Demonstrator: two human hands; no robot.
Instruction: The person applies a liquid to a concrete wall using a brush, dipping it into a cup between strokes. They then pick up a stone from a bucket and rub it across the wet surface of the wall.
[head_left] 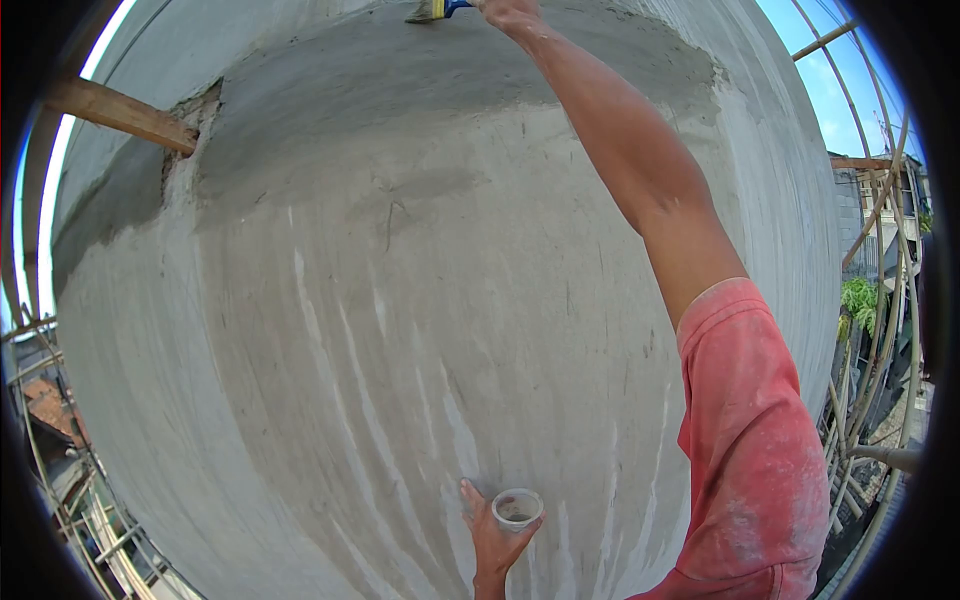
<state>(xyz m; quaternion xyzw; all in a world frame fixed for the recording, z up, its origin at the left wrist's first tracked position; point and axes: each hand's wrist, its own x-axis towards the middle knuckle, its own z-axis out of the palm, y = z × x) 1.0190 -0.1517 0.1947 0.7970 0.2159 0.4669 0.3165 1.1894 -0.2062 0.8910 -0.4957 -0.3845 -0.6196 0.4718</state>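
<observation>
At the top of the view my right hand (510,14) is closed around the blue handle of a paintbrush (432,10). The brush's pale bristles touch the darker, wet-looking band of the plastered wall (400,300). My right arm is stretched far up in a dusty red sleeve. Low in the middle, my left hand (497,540) is wrapped around a small round cup (517,508), close to the wall. The cup's opening faces me, and greyish matter shows inside it. Pale drip streaks run down the wall above and beside the cup.
A wooden beam (125,115) juts from a rough hole in the wall at upper left. Bamboo scaffolding (885,300) stands on the right, with more poles (75,470) at lower left. Green leaves (860,300) and buildings lie beyond.
</observation>
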